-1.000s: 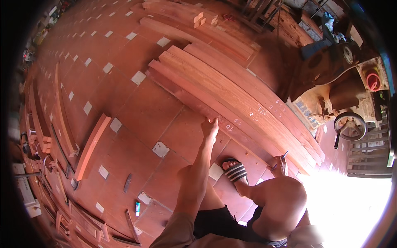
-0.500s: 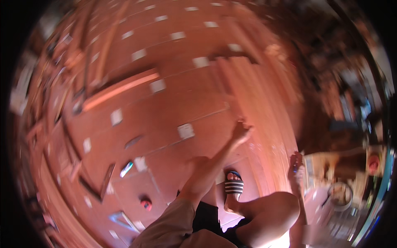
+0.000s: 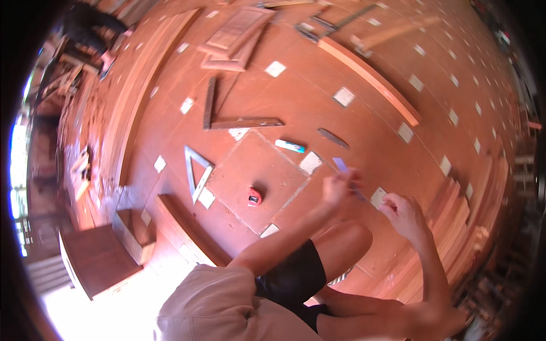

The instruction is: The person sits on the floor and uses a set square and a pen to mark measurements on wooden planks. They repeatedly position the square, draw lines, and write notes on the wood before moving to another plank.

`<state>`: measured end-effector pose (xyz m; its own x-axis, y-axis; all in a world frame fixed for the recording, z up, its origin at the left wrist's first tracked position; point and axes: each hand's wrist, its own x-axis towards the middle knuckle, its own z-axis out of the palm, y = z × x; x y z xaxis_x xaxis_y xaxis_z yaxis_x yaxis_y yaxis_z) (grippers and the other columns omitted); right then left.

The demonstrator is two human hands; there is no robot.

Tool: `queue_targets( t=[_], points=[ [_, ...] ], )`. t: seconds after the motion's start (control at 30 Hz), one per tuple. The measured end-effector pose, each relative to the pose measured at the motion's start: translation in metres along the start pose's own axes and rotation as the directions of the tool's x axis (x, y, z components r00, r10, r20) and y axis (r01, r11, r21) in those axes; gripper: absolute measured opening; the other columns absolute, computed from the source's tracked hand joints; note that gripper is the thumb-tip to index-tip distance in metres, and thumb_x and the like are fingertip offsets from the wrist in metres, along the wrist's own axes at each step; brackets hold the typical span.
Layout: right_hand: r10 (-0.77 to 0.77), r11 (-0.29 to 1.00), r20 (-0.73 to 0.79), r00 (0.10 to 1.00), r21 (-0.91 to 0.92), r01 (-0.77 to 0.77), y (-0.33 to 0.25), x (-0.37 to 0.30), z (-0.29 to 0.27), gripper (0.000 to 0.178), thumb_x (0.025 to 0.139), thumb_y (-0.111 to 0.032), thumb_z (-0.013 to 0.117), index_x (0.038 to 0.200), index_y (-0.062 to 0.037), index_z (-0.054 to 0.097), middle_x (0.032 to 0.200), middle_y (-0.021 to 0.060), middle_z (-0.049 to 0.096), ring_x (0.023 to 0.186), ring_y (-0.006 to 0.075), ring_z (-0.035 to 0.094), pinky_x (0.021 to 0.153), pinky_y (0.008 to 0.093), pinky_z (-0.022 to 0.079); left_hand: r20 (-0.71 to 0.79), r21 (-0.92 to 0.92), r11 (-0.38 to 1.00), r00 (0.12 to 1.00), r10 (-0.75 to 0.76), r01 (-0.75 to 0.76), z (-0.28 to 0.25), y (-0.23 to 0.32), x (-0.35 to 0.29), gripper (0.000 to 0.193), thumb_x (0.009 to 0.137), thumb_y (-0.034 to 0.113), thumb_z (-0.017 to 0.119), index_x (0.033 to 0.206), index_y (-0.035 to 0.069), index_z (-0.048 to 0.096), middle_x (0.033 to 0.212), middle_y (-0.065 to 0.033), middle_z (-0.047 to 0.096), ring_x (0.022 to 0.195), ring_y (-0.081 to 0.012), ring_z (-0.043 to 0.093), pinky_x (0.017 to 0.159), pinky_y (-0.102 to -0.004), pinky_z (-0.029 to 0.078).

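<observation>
My left hand [image 3: 338,187] is closed around a thin blue-purple strip [image 3: 340,165], which sticks out above and below the fingers; its kind is blurred. To its right, my right hand [image 3: 405,213] is raised over the floor with thumb and fingers pinched together. Whatever lies between those fingertips, if anything, is too small to make out. On the tiled floor nearby are a dark narrow blade-shaped piece [image 3: 333,137], a white and teal tube-shaped item [image 3: 290,146] and a red tape measure [image 3: 254,196]. A metal triangle square [image 3: 197,170] lies farther left.
Stacked wooden boards [image 3: 449,227] lie at the right. A long beam [image 3: 369,79] lies ahead, near panelled wood pieces [image 3: 239,37] and a dark wooden angle [image 3: 239,123]. At the left are long planks [image 3: 148,74] and a wooden box [image 3: 99,258]. Another person [image 3: 94,31] is at the far left.
My view has swung left. My left hand, earlier over the boards, is now over the tiles with the blue-purple strip showing. My right hand has come up from the boards' edge towards it.
</observation>
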<state>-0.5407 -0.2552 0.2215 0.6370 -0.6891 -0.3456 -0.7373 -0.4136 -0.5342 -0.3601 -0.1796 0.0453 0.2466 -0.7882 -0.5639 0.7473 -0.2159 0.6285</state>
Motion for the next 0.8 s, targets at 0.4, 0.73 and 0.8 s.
queue_targets(
  t=[0.4, 0.73, 0.8],
  points=[
    [-0.378, 0.926, 0.113, 0.919, 0.043, 0.375, 0.031, 0.109, 0.044, 0.021, 0.094, -0.014, 0.077, 0.106, 0.0019, 0.072, 0.087, 0.0181, 0.073, 0.077, 0.0327, 0.071, 0.071, 0.0412, 0.056, -0.687, 0.042, 0.991, 0.724, -0.061, 0.124, -0.226, 0.092, 0.0, 0.036, 0.102, 0.021, 0.069, 0.126, -0.005, 0.065, 0.103, -0.0092, 0.072, 0.085, -0.022, 0.072, 0.076, -0.0337, 0.063],
    [-0.027, 0.974, 0.0, 1.0, 0.225, 0.026, 0.012, -0.015, -0.081, 0.017, 0.095, -0.016, 0.073, 0.099, 0.0006, 0.075, 0.087, 0.0197, 0.076, 0.082, 0.0324, 0.077, 0.073, 0.0389, 0.059, -0.63, 0.29, 0.957, 0.752, 0.192, 0.0, -0.022, 0.257, -0.272, 0.052, 0.105, 0.044, 0.067, 0.066, 0.02, 0.044, 0.056, 0.0094, 0.036, 0.044, -0.0039, 0.031, 0.039, -0.028, 0.022],
    [0.064, 0.962, -0.033, 0.997, 0.268, -0.052, -0.002, -0.065, -0.094, 0.017, 0.093, -0.018, 0.074, 0.097, -0.001, 0.075, 0.087, 0.0197, 0.077, 0.084, 0.0336, 0.077, 0.075, 0.0397, 0.06, -0.444, 0.225, 0.973, 0.883, 0.154, -0.056, 0.064, 0.323, -0.332, 0.046, 0.106, 0.036, 0.066, 0.071, 0.019, 0.043, 0.06, 0.0103, 0.036, 0.048, -0.0024, 0.029, 0.044, -0.0264, 0.019]
  ],
)
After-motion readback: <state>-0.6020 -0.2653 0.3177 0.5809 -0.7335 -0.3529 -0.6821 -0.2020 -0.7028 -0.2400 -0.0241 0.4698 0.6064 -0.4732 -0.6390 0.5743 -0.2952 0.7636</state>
